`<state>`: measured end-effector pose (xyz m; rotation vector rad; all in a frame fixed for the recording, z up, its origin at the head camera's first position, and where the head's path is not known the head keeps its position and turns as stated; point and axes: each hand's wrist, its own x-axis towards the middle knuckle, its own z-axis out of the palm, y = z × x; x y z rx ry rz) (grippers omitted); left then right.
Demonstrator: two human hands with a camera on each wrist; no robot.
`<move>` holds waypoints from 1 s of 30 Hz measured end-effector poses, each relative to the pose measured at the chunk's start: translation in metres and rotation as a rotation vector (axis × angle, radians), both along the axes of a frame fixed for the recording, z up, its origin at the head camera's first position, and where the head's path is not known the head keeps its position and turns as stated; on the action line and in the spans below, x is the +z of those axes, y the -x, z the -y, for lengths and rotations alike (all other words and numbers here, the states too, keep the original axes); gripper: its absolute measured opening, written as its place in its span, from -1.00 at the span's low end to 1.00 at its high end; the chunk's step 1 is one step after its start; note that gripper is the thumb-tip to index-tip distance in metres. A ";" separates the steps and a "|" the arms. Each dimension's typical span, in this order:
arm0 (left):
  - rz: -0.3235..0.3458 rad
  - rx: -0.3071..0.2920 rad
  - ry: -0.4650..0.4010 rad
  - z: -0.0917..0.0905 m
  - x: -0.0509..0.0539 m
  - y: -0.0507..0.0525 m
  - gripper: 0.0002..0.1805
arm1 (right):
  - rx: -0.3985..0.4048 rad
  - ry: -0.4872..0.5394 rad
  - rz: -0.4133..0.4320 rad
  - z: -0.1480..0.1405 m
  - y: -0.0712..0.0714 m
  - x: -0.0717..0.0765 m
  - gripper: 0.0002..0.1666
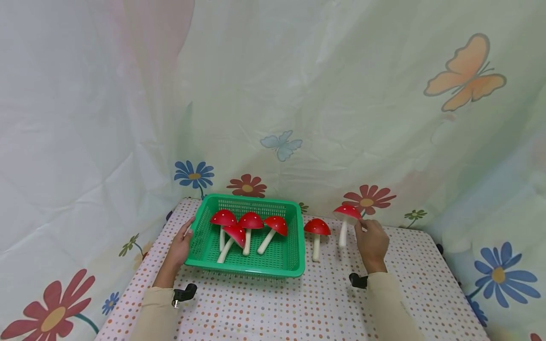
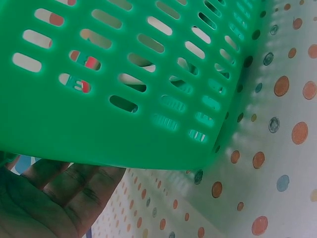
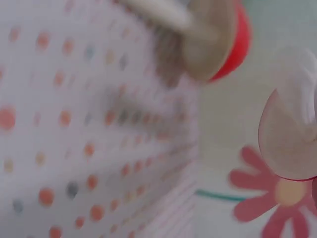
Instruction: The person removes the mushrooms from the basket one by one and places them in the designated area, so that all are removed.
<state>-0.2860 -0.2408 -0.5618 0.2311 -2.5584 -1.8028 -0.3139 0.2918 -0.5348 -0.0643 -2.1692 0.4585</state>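
A toy mushroom with a red, white-dotted cap and pale stem hangs upright at the right, its cap edge pinched by my right hand. In the right wrist view, the pale underside of a mushroom cap shows at the right edge. Another mushroom stands between that hand and the green plastic basket. Several similar mushrooms lie inside the basket. My left hand rests at the basket's left side; its extended fingers reach beneath the rim in the left wrist view.
The table has a dotted cloth. Behind it hangs a pale curtain printed with flowers and butterflies, close to the table's back edge. The basket occupies the back left part of the table.
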 end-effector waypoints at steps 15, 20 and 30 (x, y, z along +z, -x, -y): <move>0.006 -0.004 0.019 0.001 0.001 0.000 -0.46 | -0.028 -0.209 0.260 0.004 -0.008 -0.052 -0.80; 0.004 0.000 0.012 0.002 0.003 0.000 -0.46 | -0.022 -0.205 0.271 0.005 -0.017 -0.050 -0.74; 0.003 -0.005 0.016 0.002 0.001 0.000 -0.46 | 0.004 -0.175 0.253 0.006 -0.035 -0.040 -0.63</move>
